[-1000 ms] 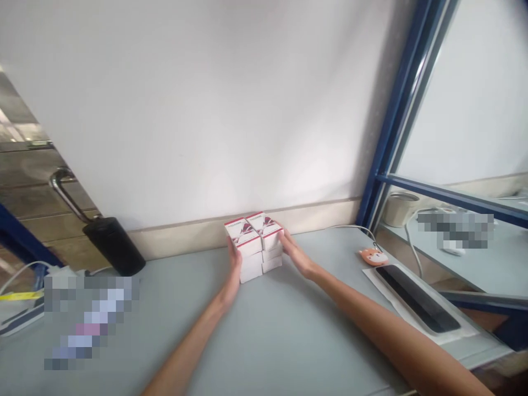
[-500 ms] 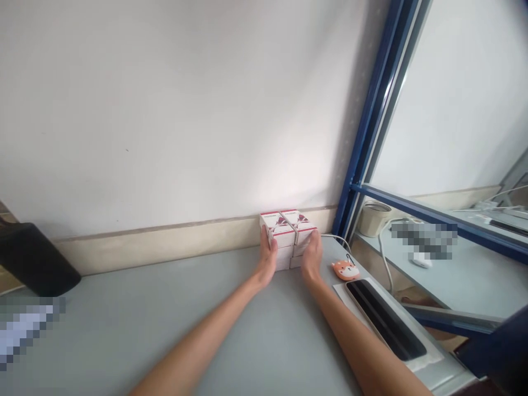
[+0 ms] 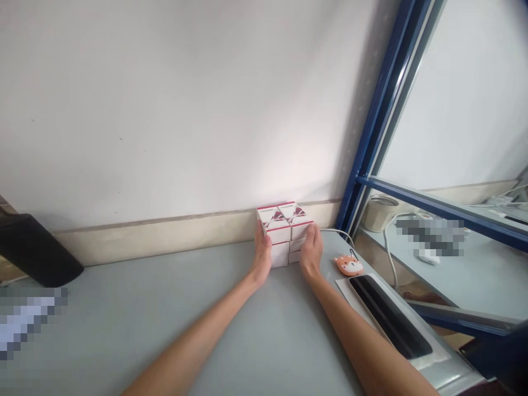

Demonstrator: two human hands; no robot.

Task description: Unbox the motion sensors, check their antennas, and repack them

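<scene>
Clasping stack (image 3: 284, 234) of small red-and-white boxes between both palms, at far edge of table (image 3: 165, 313). Pressing left hand (image 3: 263, 254) flat against left face, fingers straight and together, pointing toward wall (image 3: 185, 110). Pressing right hand (image 3: 311, 248) against right face, fingers together, lightly curved round the corner. Standing two boxes wide and at least two high, near cubic, showing no marked long axis, one corner turned toward the body. Lying dead ahead of both wrists, equally near to each hand, between the fingers rather than beyond them. Backing onto baseboard (image 3: 165, 236), touching or just short of it, cannot tell which. Leaving open grey surface leftward and toward the body. Crowding on the right: fox (image 3: 348, 265) just beside right wrist, cable (image 3: 336, 234) behind it, tray (image 3: 388, 316) near right forearm, frame (image 3: 371, 137) beyond.
</scene>
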